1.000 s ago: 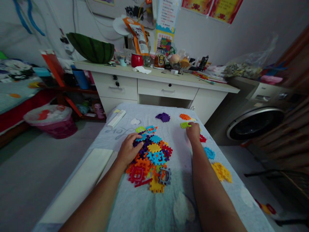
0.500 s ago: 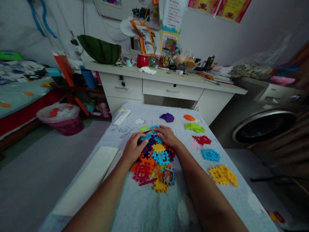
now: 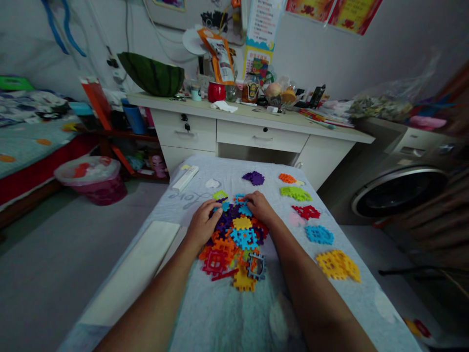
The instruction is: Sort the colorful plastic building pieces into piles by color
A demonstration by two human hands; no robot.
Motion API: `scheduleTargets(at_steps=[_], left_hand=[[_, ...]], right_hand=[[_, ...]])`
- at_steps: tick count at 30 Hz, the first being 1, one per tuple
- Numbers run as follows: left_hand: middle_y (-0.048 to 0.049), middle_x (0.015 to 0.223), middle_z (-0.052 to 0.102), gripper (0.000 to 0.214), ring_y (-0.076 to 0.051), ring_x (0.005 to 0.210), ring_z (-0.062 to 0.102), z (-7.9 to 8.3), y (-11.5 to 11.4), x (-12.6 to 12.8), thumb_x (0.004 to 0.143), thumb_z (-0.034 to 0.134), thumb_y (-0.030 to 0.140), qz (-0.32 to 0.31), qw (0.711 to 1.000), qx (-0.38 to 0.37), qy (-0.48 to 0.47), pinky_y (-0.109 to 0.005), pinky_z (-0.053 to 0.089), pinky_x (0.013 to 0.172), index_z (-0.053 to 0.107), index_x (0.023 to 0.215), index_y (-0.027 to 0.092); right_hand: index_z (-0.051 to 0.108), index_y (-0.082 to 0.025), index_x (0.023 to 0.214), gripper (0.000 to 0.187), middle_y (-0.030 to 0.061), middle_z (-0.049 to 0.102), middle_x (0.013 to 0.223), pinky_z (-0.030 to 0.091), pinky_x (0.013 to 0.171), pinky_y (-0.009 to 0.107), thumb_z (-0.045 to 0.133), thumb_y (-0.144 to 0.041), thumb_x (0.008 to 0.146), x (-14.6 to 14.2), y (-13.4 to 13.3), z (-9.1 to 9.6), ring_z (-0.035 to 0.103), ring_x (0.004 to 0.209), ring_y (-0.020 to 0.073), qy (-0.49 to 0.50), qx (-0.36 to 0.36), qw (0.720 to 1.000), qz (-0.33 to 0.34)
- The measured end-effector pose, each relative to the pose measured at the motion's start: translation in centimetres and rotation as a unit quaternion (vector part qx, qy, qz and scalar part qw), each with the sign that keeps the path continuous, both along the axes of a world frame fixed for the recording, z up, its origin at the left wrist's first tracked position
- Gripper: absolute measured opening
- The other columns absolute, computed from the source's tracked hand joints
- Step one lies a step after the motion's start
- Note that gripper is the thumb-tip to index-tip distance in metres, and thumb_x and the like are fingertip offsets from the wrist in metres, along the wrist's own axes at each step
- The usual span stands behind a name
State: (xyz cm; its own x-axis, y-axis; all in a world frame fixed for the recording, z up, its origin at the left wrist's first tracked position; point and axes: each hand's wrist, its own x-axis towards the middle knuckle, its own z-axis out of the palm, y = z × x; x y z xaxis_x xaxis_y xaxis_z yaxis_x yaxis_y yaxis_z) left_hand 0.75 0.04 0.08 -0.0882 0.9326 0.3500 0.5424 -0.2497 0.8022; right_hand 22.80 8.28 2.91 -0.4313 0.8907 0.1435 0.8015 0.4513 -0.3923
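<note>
A pile of colourful interlocking plastic tiles (image 3: 236, 242) lies in the middle of a cloth-covered table (image 3: 220, 313). My left hand (image 3: 202, 226) rests on the pile's left side, its fingers curled over purple and blue tiles. My right hand (image 3: 261, 208) is on the far edge of the pile, fingertips pinched at a blue tile (image 3: 245, 209). To the right lie sorted groups: purple (image 3: 254, 178), orange (image 3: 287, 178), green (image 3: 295, 194), red (image 3: 307, 211), blue (image 3: 319, 235) and yellow (image 3: 337, 265).
A white flat box (image 3: 186, 178) and a white strip (image 3: 132, 274) lie along the table's left edge. Behind stands a cluttered white desk (image 3: 252, 132) with a watermelon half (image 3: 152, 73). A washing machine (image 3: 399, 190) is right, a pink bin (image 3: 91, 178) left.
My right hand came back from the green group on the right to the far edge of the pile and closed its fingertips there. My left hand stayed on the pile.
</note>
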Motion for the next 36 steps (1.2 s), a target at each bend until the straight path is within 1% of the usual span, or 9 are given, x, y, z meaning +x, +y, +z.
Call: scheduleTargets(at_steps=[5, 10, 13, 18, 22, 25, 27, 31, 36], left_hand=[[-0.0067, 0.123, 0.064, 0.029, -0.024, 0.119, 0.057, 0.0, -0.1, -0.1, 0.083, 0.058, 0.040, -0.028, 0.999, 0.018, 0.012, -0.044, 0.041, 0.108, 0.071, 0.103, 0.023], [-0.0064, 0.117, 0.068, 0.027, -0.023, 0.115, 0.060, 0.7, -0.5, -0.1, 0.085, 0.058, 0.040, -0.071, 0.997, 0.030, -0.012, -0.042, 0.043, 0.106, 0.072, 0.099, 0.022], [-0.0061, 0.114, 0.070, 0.026, -0.022, 0.113, 0.061, 1.1, -0.7, 0.0, 0.086, 0.057, 0.038, -0.093, 0.995, 0.036, -0.015, -0.042, 0.042, 0.107, 0.072, 0.100, 0.022], [-0.0045, 0.117, 0.070, 0.031, -0.024, 0.114, 0.061, 2.2, -1.5, 0.3, 0.088, 0.051, 0.036, -0.096, 0.995, 0.024, 0.024, -0.049, 0.037, 0.110, 0.070, 0.110, 0.024], [-0.0041, 0.118, 0.070, 0.034, -0.024, 0.115, 0.060, 2.8, -1.8, 0.4, 0.091, 0.046, 0.036, -0.118, 0.992, 0.033, 0.041, -0.046, 0.038, 0.110, 0.069, 0.113, 0.023], [-0.0053, 0.123, 0.067, 0.036, -0.022, 0.119, 0.058, 2.6, -1.9, 0.7, 0.092, 0.044, 0.035, -0.139, 0.989, 0.043, 0.027, -0.042, 0.040, 0.109, 0.067, 0.116, 0.022], [-0.0066, 0.128, 0.063, 0.036, -0.022, 0.124, 0.055, 2.3, -1.8, 0.9, 0.092, 0.044, 0.034, -0.143, 0.988, 0.057, 0.008, -0.042, 0.038, 0.111, 0.065, 0.117, 0.021], [-0.0077, 0.131, 0.059, 0.032, -0.022, 0.126, 0.053, 1.8, -1.7, 1.0, 0.089, 0.048, 0.032, -0.107, 0.990, 0.086, -0.019, -0.041, 0.037, 0.113, 0.065, 0.113, 0.020], [-0.0069, 0.124, 0.060, 0.029, -0.024, 0.120, 0.055, 1.8, -1.4, 0.7, 0.084, 0.055, 0.036, -0.040, 0.995, 0.094, 0.008, -0.042, 0.038, 0.111, 0.065, 0.107, 0.021]], right_hand=[[0.072, -0.018, 0.104, 0.028, 0.0077, 0.063, 0.095, 0.037, 0.090, 0.029, 0.059, -0.010, 0.081, 0.9, 0.6, 0.1, 0.053, 0.097, 0.0191, -0.031, -0.017, 0.999, 0.020], [0.071, -0.017, 0.098, 0.023, 0.0068, 0.060, 0.092, 0.038, 0.085, 0.028, 0.062, -0.009, 0.078, 1.9, 0.7, 0.4, 0.052, 0.091, 0.0182, -0.025, 0.001, 1.000, 0.007], [0.069, -0.016, 0.094, 0.021, 0.0067, 0.058, 0.091, 0.040, 0.086, 0.030, 0.061, -0.009, 0.077, 2.4, 0.5, 1.4, 0.052, 0.089, 0.0181, 0.012, 0.026, 1.000, 0.002], [0.066, -0.017, 0.089, 0.020, 0.0077, 0.058, 0.096, 0.042, 0.090, 0.033, 0.058, -0.007, 0.073, 4.2, -0.6, 3.8, 0.053, 0.094, 0.0191, 0.065, 0.077, 0.995, 0.008], [0.065, -0.017, 0.087, 0.022, 0.0066, 0.061, 0.097, 0.043, 0.089, 0.032, 0.056, -0.007, 0.071, 7.3, -2.2, 5.4, 0.055, 0.091, 0.0176, 0.043, 0.074, 0.996, 0.008], [0.067, -0.017, 0.088, 0.025, 0.0064, 0.063, 0.096, 0.044, 0.089, 0.031, 0.055, -0.006, 0.069, 10.7, -3.7, 6.3, 0.057, 0.091, 0.0179, -0.010, 0.047, 0.999, -0.009], [0.068, -0.017, 0.088, 0.027, 0.0066, 0.065, 0.095, 0.044, 0.089, 0.031, 0.054, -0.005, 0.068, 13.2, -4.8, 6.6, 0.058, 0.092, 0.0185, -0.048, 0.022, 0.998, -0.023], [0.070, -0.017, 0.087, 0.026, 0.0078, 0.067, 0.097, 0.043, 0.089, 0.031, 0.056, -0.005, 0.069, 17.3, -7.2, 6.3, 0.060, 0.095, 0.0199, -0.105, -0.002, 0.994, -0.031], [0.070, -0.020, 0.086, 0.025, 0.0087, 0.067, 0.099, 0.042, 0.090, 0.034, 0.057, -0.005, 0.070, 19.6, -10.0, 4.9, 0.059, 0.097, 0.0211, -0.165, -0.021, 0.984, -0.057]])
